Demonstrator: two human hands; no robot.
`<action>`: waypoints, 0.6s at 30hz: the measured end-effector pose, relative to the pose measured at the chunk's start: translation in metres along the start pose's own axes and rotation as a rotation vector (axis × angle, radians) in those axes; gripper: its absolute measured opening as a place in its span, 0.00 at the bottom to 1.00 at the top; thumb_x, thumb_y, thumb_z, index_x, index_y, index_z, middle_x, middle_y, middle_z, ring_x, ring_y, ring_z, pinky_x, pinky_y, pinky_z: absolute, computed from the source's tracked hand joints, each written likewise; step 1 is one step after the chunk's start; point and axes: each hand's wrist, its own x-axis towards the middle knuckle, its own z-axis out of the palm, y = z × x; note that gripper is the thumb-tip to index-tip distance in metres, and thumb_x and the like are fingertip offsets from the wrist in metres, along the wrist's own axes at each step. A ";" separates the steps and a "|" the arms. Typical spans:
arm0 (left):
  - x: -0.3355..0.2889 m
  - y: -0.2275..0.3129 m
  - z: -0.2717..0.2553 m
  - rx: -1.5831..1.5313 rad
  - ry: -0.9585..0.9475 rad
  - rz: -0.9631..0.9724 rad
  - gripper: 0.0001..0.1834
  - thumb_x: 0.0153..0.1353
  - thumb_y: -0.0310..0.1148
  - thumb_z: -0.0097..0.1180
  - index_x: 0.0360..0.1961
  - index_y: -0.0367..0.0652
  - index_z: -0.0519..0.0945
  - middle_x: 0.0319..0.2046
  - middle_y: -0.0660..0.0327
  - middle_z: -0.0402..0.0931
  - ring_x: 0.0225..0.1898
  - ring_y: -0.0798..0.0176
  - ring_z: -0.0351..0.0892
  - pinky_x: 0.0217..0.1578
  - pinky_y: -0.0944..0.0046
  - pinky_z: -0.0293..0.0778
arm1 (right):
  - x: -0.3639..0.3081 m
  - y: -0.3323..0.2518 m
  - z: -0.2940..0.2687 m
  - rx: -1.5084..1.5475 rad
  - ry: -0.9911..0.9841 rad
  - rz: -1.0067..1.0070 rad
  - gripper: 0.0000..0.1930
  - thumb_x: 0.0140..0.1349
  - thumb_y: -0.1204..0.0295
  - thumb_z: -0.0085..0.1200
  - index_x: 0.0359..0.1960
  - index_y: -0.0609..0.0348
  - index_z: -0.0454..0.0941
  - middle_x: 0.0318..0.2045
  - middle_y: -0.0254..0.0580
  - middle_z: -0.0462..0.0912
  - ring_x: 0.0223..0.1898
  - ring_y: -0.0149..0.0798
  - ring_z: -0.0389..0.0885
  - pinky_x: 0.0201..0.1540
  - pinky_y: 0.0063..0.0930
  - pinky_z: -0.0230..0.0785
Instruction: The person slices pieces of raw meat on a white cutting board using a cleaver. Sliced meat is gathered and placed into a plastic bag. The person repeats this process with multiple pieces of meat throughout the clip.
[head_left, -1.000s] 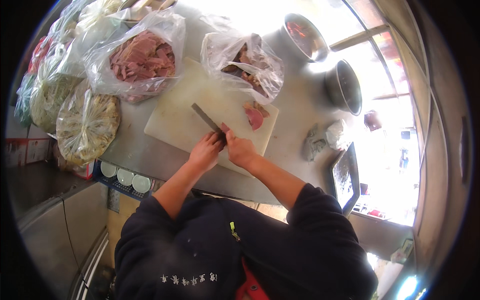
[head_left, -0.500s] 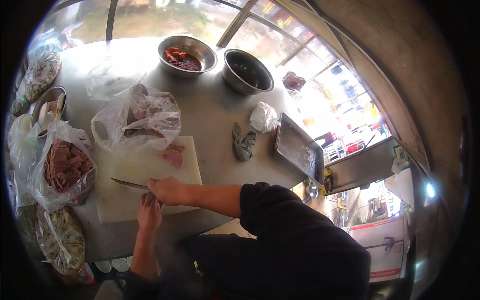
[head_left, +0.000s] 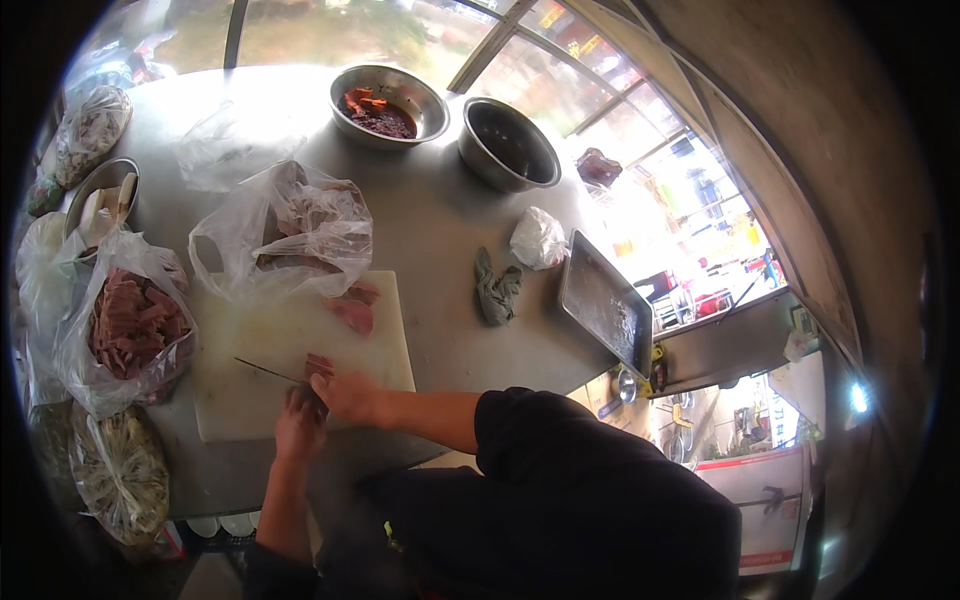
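A thin-bladed knife [head_left: 262, 369] points left over the white cutting board [head_left: 225, 405], its handle end hidden at my hands. My right hand [head_left: 350, 397] is closed on the knife, beside a few pink-brown meat slices [head_left: 318, 366]. Against it, my left hand [head_left: 299, 425] is closed on a dark piece of meat, mostly covered by the fingers. Farther back on the board lies a pink cut of meat [head_left: 355, 312]. A clear plastic bag of meat [head_left: 320, 225] overlaps the board's far edge. Left of the board stands an open bag of sliced meat [head_left: 137, 322].
On the metal table [head_left: 440, 350] are a steel bowl with dark red sauce [head_left: 390, 120], another steel bowl [head_left: 510, 145], a grey-green cloth [head_left: 496, 288], a crumpled white bag [head_left: 538, 239] and a metal tray [head_left: 607, 305]. More bags and a bowl [head_left: 105, 200] line the left edge.
Meat slices now show beyond my right hand, where none were visible before. My right hand has shifted slightly right and nearer to me. The whole view has moved a little.
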 end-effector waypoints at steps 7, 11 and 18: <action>-0.012 -0.001 -0.003 0.057 0.051 -0.001 0.13 0.58 0.24 0.60 0.46 0.36 0.80 0.54 0.48 0.76 0.59 0.39 0.72 0.54 0.47 0.76 | 0.014 -0.016 -0.029 0.032 -0.232 -0.010 0.17 0.61 0.69 0.57 0.45 0.70 0.71 0.48 0.64 0.82 0.63 0.62 0.74 0.64 0.48 0.70; -0.017 0.002 -0.008 -0.003 -0.004 -0.023 0.14 0.59 0.23 0.59 0.47 0.38 0.80 0.54 0.50 0.76 0.59 0.40 0.73 0.55 0.47 0.76 | -0.001 -0.013 0.003 -0.070 0.146 -0.147 0.17 0.59 0.70 0.58 0.44 0.69 0.71 0.41 0.62 0.85 0.54 0.66 0.81 0.55 0.50 0.76; -0.012 0.010 -0.011 0.007 0.105 -0.025 0.11 0.61 0.25 0.60 0.45 0.41 0.81 0.51 0.55 0.78 0.55 0.43 0.75 0.52 0.48 0.77 | 0.026 -0.036 -0.053 0.030 -0.601 0.149 0.16 0.64 0.68 0.56 0.46 0.68 0.69 0.42 0.60 0.84 0.51 0.62 0.82 0.45 0.52 0.78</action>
